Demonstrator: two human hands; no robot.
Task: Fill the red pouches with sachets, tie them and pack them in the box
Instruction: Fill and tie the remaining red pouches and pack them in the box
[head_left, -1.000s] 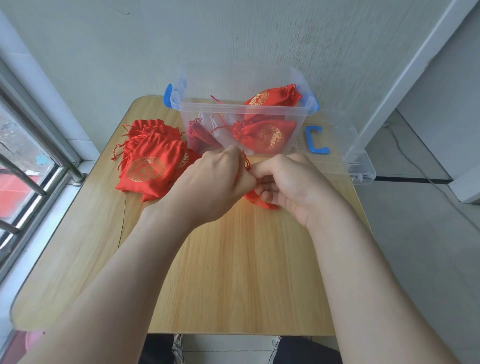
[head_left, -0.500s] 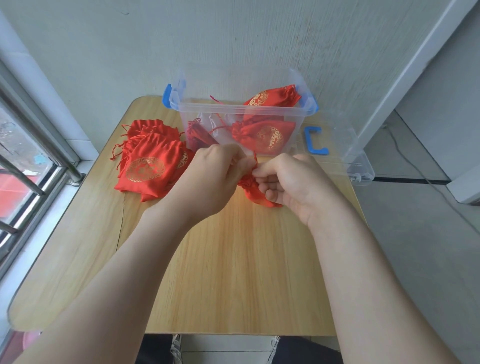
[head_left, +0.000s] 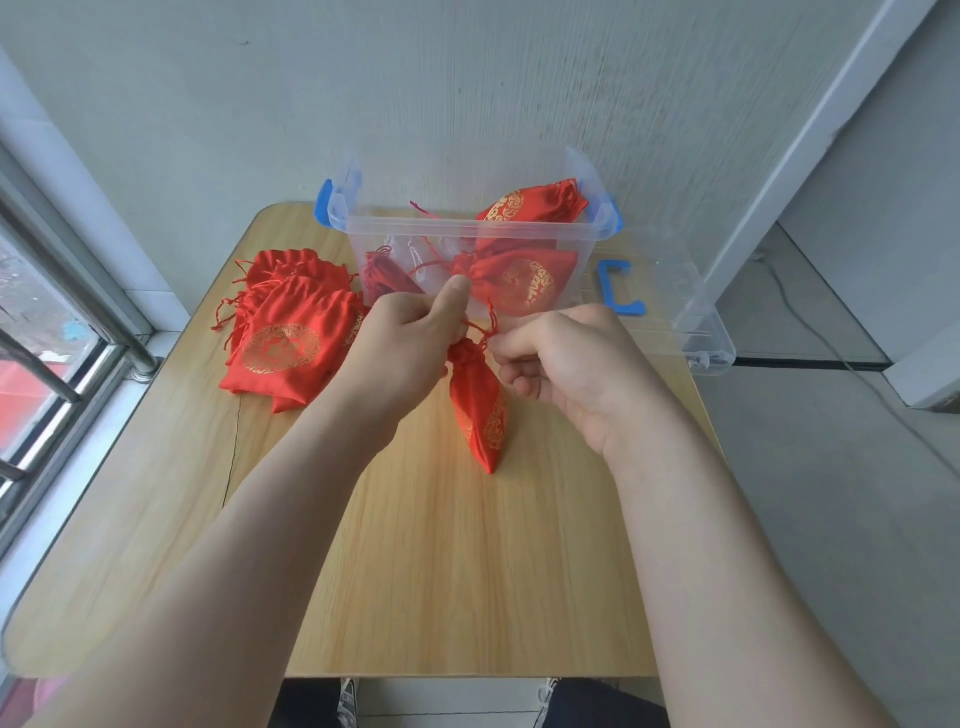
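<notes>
The tying step is in hand. The left hand (head_left: 410, 345) and right hand (head_left: 566, 364), fingers curled, each pinch the red drawstring (head_left: 485, 325) of one pouch (head_left: 478, 410). It hangs between them over the surface (head_left: 415, 571), neck gathered, just on the near side of the clear box (head_left: 415, 224). I cannot tell whether its tip touches the wood. Tied pouches (head_left: 519, 280) lie in the box, and a pile of flat pouches (head_left: 291, 332) waits at far left. Next, I judge, the knot needs pulling snug, then the pouch must be lifted over the box's near wall.
</notes>
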